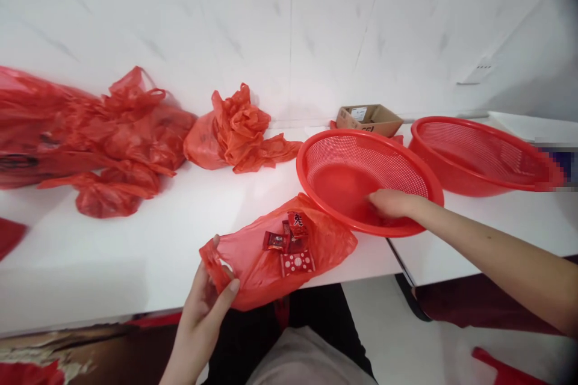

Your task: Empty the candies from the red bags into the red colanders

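Observation:
My left hand (208, 295) grips the handle end of a thin red plastic bag (253, 264) at the table's front edge. On the bag lie several small red packets (293, 240), one with white dots. My right hand (389, 203) reaches down into a red perforated basket (345, 177), which stands just behind and right of the bag. Its fingertips are blurred against the basket's red inside, so what they hold, if anything, is hidden.
Filled red bags (130, 132) crowd the table's left side, with another knotted bag (230, 132) beside them. A small cardboard box (370, 119) is near the wall. A second red basket (478, 159) stands at the right. The white table (180, 210) meets another tabletop at the right.

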`<action>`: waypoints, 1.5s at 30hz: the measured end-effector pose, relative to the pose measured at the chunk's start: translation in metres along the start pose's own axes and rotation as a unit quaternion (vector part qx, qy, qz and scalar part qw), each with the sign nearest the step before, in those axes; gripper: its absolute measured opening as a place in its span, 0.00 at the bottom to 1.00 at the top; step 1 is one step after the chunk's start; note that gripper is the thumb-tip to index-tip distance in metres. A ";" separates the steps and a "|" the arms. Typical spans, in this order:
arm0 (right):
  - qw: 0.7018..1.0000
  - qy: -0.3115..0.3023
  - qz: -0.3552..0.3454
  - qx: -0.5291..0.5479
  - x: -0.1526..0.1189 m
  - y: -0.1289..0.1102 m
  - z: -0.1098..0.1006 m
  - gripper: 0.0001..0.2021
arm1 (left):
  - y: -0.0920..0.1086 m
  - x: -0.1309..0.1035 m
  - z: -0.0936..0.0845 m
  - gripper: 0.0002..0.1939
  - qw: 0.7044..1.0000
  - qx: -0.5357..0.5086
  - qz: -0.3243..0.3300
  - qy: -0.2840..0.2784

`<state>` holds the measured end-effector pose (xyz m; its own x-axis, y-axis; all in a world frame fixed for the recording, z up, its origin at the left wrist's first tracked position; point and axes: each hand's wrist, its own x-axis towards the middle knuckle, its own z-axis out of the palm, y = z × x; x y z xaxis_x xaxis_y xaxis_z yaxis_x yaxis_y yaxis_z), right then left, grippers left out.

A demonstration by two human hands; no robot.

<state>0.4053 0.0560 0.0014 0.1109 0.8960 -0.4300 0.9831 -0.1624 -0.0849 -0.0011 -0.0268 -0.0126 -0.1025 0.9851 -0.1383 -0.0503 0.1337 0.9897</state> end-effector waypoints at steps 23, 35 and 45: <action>0.965 -0.218 -0.038 0.139 -0.002 0.001 -0.014 0.09 | -0.007 -0.003 -0.004 0.41 0.998 -0.024 0.010 -0.048; 0.808 0.029 -0.322 0.493 -0.077 -0.150 -0.011 0.06 | -0.011 0.002 0.000 0.42 0.996 -0.022 0.005 -0.086; 0.903 0.212 -0.299 0.224 -0.018 -0.198 0.092 0.16 | -0.009 -0.002 -0.005 0.40 0.998 -0.040 0.018 -0.054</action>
<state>0.1948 0.0345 -0.0565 -0.2815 0.9410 0.1880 0.7381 0.3376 -0.5842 -0.0059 -0.0309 -0.0213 0.0018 0.9956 -0.0937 -0.1281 0.0932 0.9874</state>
